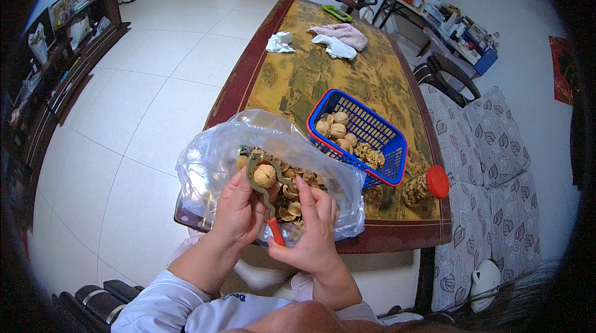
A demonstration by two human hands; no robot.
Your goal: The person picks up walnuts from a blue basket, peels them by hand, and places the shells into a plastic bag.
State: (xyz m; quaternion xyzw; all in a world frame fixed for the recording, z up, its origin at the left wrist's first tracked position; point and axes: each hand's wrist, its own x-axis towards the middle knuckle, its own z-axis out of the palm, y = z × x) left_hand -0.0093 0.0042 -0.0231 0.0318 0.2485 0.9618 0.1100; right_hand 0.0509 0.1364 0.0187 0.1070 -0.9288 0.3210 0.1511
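A metal nutcracker (269,207) with a red-sleeved handle is spread around a whole walnut (264,175). My left hand (238,212) steadies the walnut between the jaws, its thumb by the jaw's left side and its other fingers partly hidden behind. My right hand (313,223) is at the handles, thumb by the red end and fingers by the other handle, whose end is hidden. Both hands are over an opened clear plastic bag (205,160). Inside the bag lie many broken walnut shells (291,209).
Touching the bag's right side is a blue plastic basket (396,147) with whole walnuts (338,130) and shelled kernels (370,155). A red-lidded jar (416,191) lies near the table's (279,86) right edge. Tissues (279,43) and a pink cloth (344,34) sit farther back.
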